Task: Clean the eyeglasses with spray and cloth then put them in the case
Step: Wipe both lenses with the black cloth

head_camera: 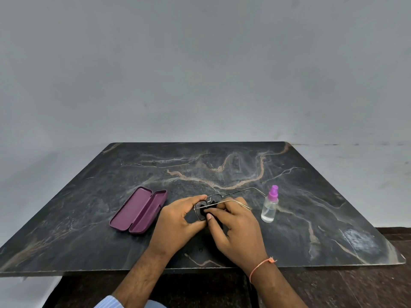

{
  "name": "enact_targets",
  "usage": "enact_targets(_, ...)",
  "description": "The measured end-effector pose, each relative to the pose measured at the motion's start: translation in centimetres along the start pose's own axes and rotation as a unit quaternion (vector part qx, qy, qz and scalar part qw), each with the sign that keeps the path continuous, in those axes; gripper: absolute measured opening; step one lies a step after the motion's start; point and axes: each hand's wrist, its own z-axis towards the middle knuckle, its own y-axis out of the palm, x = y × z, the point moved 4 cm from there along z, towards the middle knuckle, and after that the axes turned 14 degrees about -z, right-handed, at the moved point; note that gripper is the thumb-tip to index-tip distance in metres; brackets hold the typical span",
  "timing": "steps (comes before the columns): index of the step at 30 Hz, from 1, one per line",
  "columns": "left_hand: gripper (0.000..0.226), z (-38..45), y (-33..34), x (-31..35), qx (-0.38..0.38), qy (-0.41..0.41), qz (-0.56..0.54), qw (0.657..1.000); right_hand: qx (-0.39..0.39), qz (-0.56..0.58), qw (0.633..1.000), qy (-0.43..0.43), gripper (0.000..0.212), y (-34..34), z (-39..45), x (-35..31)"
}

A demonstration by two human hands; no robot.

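Thin metal-framed eyeglasses (214, 199) with their temples unfolded are held just above the dark marble table (311, 178). My left hand (178, 221) grips the near lens by its rim. My right hand (235, 227) pinches a black cloth (211, 211) against that lens, thumb on top. A purple glasses case (139, 211) lies open to the left of my hands. A small clear spray bottle (270, 205) with a pink-purple nozzle stands upright to the right.
The table's near edge runs just below my wrists, with dark flooring under it. A grey wall rises behind the far edge. A whitish smear (358, 241) marks the table's near right corner.
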Motion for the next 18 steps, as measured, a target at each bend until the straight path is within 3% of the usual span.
enact_targets(9,0.064,0.0,0.1,-0.4,-0.006,0.004,0.004,1.0,-0.022,0.058,0.998,-0.022,0.024,0.2,-0.2,-0.2)
enact_targets(13,0.056,0.1,0.3,-0.2,-0.01,0.023,0.001,1.0,0.014,-0.027,1.0,0.004,0.024,0.1,0.2,0.1)
enact_targets(18,0.063,0.5,-0.3,-0.9,0.053,-0.02,-0.039,0.998,0.049,0.054,0.994,0.08,0.022,-0.4,0.0,1.1)
